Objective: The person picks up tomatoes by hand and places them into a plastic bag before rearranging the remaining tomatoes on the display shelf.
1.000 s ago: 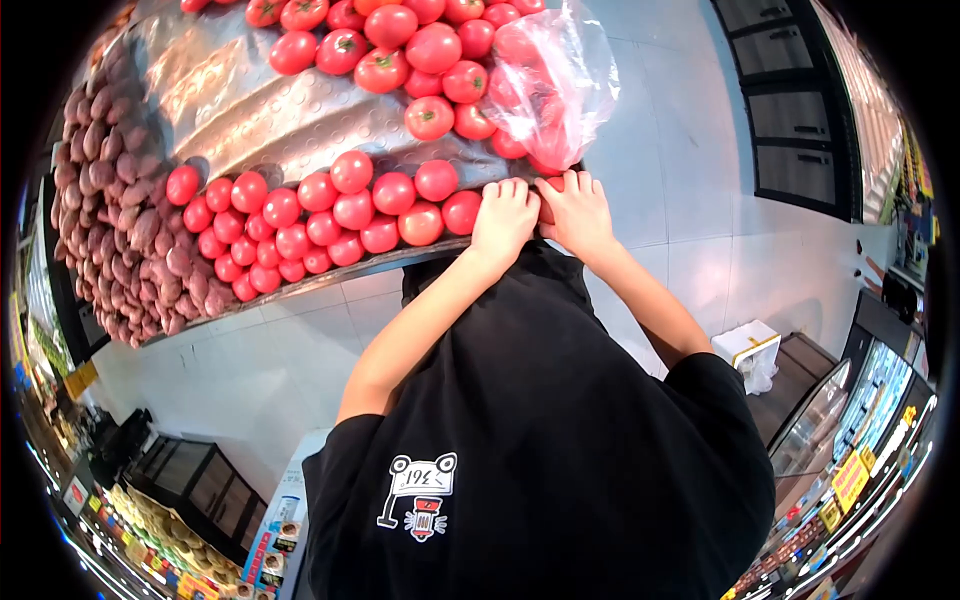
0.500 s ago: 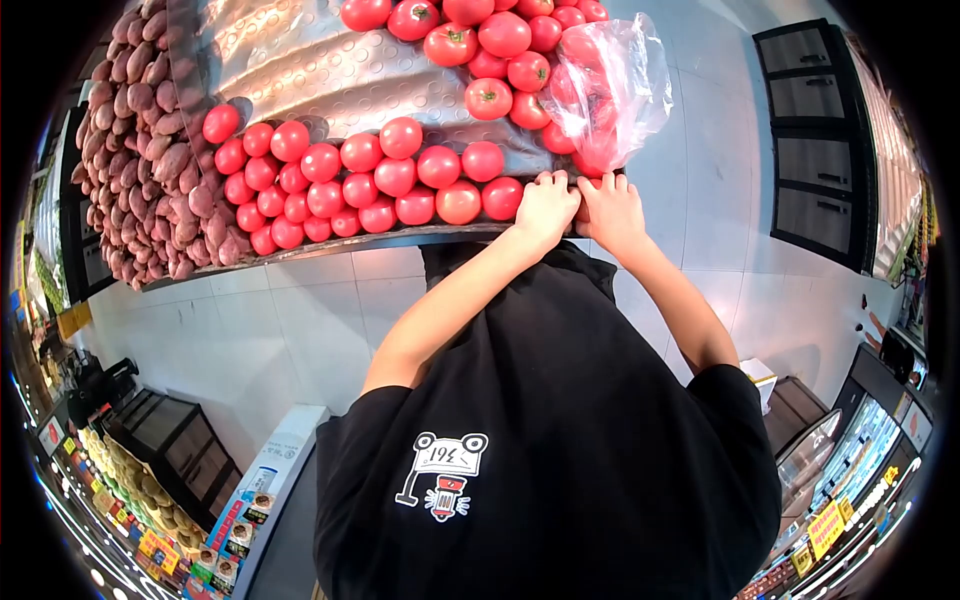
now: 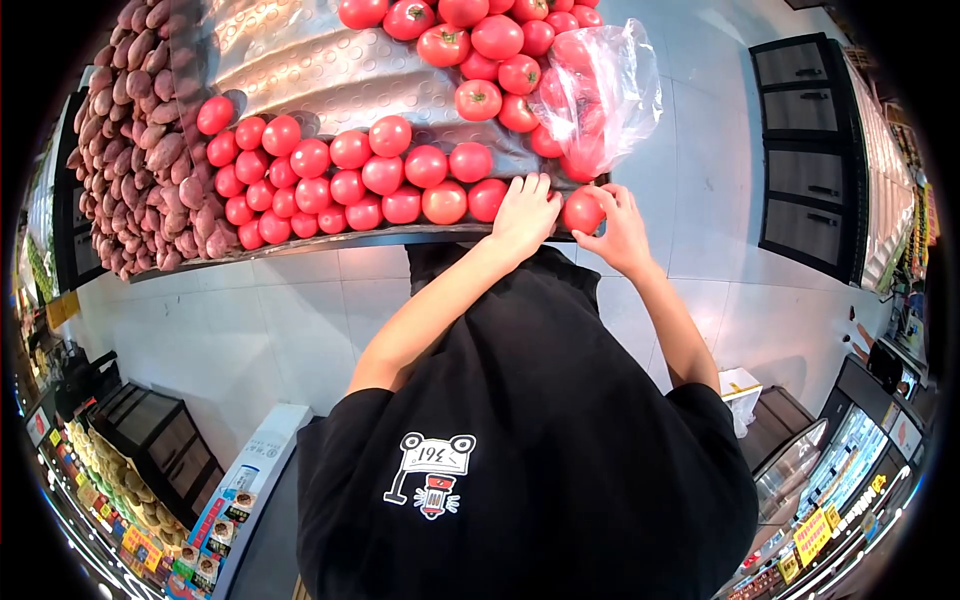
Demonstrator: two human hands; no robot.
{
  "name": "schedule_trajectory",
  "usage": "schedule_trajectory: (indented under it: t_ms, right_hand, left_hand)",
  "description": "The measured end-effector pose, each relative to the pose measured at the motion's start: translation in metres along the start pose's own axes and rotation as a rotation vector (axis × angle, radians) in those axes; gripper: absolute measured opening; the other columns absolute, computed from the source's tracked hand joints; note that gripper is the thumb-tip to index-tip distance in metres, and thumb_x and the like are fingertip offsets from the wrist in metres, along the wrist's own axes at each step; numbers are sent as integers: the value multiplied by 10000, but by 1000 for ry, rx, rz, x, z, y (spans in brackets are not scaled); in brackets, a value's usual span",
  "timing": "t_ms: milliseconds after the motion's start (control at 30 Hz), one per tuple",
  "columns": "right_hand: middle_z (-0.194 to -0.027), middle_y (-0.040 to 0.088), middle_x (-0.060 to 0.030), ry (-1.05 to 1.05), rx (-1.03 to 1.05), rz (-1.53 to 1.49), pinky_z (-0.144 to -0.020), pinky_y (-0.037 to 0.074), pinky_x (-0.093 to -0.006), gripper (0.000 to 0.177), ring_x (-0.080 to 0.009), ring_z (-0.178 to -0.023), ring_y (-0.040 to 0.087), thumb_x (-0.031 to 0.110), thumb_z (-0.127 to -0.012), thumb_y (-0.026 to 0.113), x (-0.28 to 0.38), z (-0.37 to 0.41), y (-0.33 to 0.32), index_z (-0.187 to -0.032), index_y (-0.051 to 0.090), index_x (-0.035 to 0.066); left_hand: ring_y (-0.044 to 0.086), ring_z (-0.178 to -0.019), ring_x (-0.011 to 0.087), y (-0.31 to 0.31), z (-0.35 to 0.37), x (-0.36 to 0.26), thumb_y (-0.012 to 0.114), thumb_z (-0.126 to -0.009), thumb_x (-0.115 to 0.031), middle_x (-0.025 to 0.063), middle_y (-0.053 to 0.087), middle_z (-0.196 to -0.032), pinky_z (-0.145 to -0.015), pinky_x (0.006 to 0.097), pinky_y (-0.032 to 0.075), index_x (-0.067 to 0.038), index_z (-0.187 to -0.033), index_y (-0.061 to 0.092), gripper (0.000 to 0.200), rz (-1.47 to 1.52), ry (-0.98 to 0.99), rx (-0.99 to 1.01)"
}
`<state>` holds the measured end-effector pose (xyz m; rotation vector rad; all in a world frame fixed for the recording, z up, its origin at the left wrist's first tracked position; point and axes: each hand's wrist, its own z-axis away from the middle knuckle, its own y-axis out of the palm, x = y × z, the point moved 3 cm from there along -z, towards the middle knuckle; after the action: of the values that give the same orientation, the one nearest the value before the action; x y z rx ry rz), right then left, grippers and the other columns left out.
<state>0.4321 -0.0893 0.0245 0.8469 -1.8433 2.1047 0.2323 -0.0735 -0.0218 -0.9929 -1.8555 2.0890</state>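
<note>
My right hand [image 3: 622, 232] has its thumb and fingers closed round a tomato [image 3: 582, 212] at the near right corner of the display. Just left of it, my left hand [image 3: 527, 214] rests at the display's front edge with its fingers curled down. What lies beneath those fingers is hidden. Red tomatoes [image 3: 383, 175] stand in stacked rows leftward from my left hand. Beyond my hands a clear plastic bag [image 3: 620, 95] with tomatoes inside leans against a pile of loose tomatoes [image 3: 497, 38].
Sweet potatoes [image 3: 140, 140] are heaped at the far left of the display. A bumpy silvery mat [image 3: 300, 70] lies between the tomato groups. Dark cabinets [image 3: 815, 150] stand across the aisle on the right. A long box [image 3: 250, 480] is behind me at left.
A tomato now shows in my right hand, which has turned and opened round it slightly away from my left hand. The whole view has shifted a little left.
</note>
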Motion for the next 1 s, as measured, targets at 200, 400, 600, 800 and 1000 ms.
schedule_trajectory:
  t_ms: [200,400,600,800,1000]
  right_hand:
    - [-1437,602,-179,-56,1,45,-1137,485,-506,803,-414,-1347,579,305,-754,957,-5,0,7,-1463,619,136]
    - [-1331,649,-125,-46,87,381,-1062,471,-466,837,-334,-1221,636,419,-743,956,24,-14,2,-1461,621,151]
    - [-1184,660,-107,-71,150,447,-987,489,-457,714,-333,-1144,647,382,-712,943,17,-25,12,-1341,685,165]
    - [-1341,636,-180,25,-13,-39,-1098,491,-512,706,-409,-1249,619,351,-726,962,6,-20,6,-1335,669,147]
    - [-1503,523,-222,-20,-99,-205,-1248,412,-529,756,-428,-1371,566,333,-761,951,-13,-2,26,-1409,617,135]
  left_hand:
    - [552,-1350,367,6,-3,0,780,-859,-137,182,644,-1348,-1171,500,404,-7,-1274,688,444,200,42,-46]
    - [551,-1385,371,14,0,-6,722,-855,-26,188,662,-1355,-1269,553,339,23,-1273,682,423,219,65,-97]
    - [522,-1459,326,13,4,5,665,-857,14,192,655,-1426,-1320,584,283,17,-1381,662,524,416,37,-112]
    - [615,-1339,417,7,-5,14,611,-912,-39,256,700,-1348,-1243,534,382,-10,-1517,586,606,559,-124,-86]
    - [603,-1344,405,10,-16,13,606,-905,-74,233,668,-1421,-1199,508,402,-20,-1493,602,590,681,-99,-81]
